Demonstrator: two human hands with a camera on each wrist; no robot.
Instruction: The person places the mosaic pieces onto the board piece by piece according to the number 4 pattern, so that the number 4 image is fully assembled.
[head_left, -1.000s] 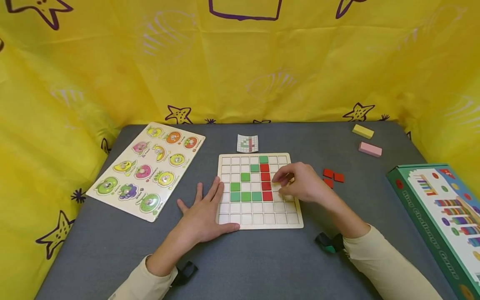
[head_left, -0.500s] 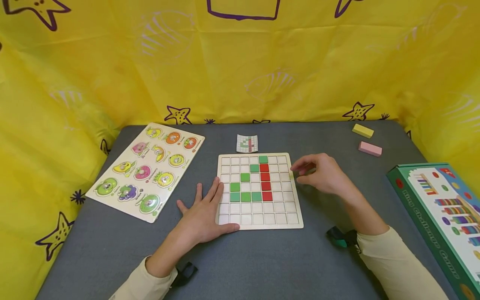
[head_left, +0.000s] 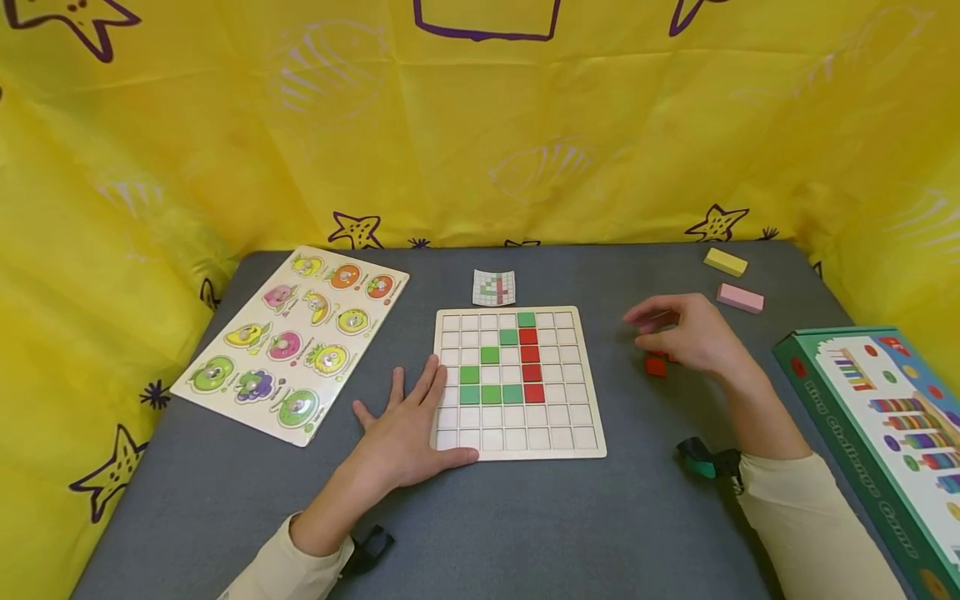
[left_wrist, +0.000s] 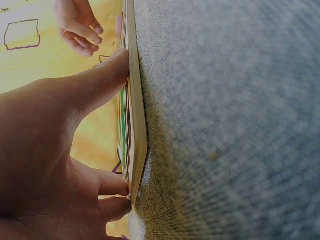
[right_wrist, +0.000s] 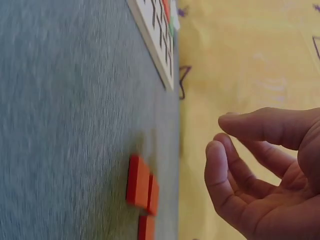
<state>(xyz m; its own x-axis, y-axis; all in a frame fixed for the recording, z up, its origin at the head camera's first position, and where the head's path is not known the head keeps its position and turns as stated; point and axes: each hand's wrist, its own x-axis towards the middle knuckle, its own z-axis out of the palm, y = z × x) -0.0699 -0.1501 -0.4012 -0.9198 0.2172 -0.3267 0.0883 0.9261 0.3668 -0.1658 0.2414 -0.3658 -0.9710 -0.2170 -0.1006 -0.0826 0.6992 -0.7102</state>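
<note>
The wooden grid board [head_left: 521, 383] lies flat on the grey counter [head_left: 525, 517], with a column of red tiles [head_left: 532, 364] and several green tiles [head_left: 491, 393] set in its cells. The left hand [head_left: 408, 429] rests flat at the board's left near corner, fingers straight and spread, the thumb along the board's near edge; in the left wrist view the fingertips [left_wrist: 112, 75] press against the board's rim, holding nothing. The right hand [head_left: 686, 335] hovers above the counter to the right of the board, fingers loosely curled and empty, the thumb and forefinger apart. Just below it, three loose red tiles [right_wrist: 142, 192] lie on the counter, touching one another and well clear of the board's right edge. Behind the board sits a small pattern card [head_left: 495, 287]. To the board's left lies a fruit puzzle tray [head_left: 296, 337]. Far right of the board stands a green game box [head_left: 877, 433], with a yellow block [head_left: 725, 262] and a pink block [head_left: 740, 298] behind it.
</note>
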